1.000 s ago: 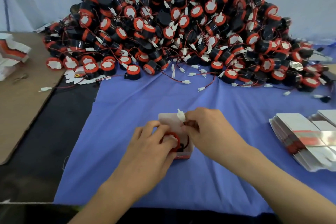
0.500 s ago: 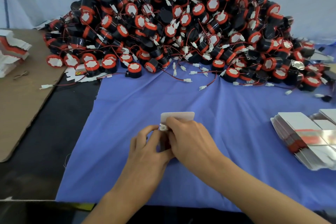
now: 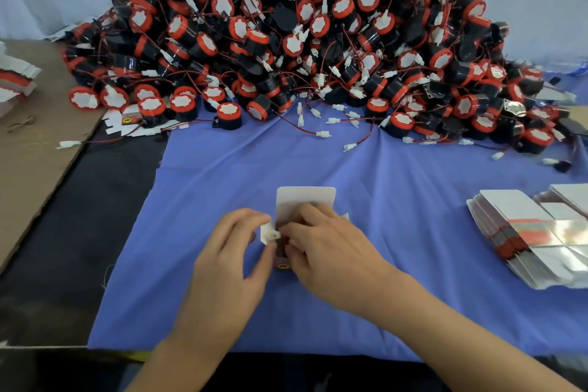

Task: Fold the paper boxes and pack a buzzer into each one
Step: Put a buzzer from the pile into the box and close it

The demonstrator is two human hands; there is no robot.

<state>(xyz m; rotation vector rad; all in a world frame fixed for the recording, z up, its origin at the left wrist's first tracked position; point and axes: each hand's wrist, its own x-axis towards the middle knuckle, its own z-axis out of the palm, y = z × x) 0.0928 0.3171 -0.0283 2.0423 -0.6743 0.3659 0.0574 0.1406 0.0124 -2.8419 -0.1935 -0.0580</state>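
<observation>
1. Nearest, both hands meeting on one small paper box (image 3: 304,200) on the blue cloth (image 3: 397,200); left hand (image 3: 234,251) pinching a white side flap (image 3: 266,232) at the box's left edge; right hand (image 3: 331,251) curled over the box, fingertips pressed into its open top; white lid flap standing up behind the fingers; buzzer inside mostly hidden.
2. Further right, stack of flat boxes (image 3: 521,232) on the cloth.
3. Farthest, pile of black-and-red buzzers (image 3: 302,41) with trailing wires; cardboard sheet (image 3: 35,153) far left.

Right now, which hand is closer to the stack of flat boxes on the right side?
Right. The right hand works at the small box, nearer the stack of flat boxes. The left hand sits farther away, beyond it.
</observation>
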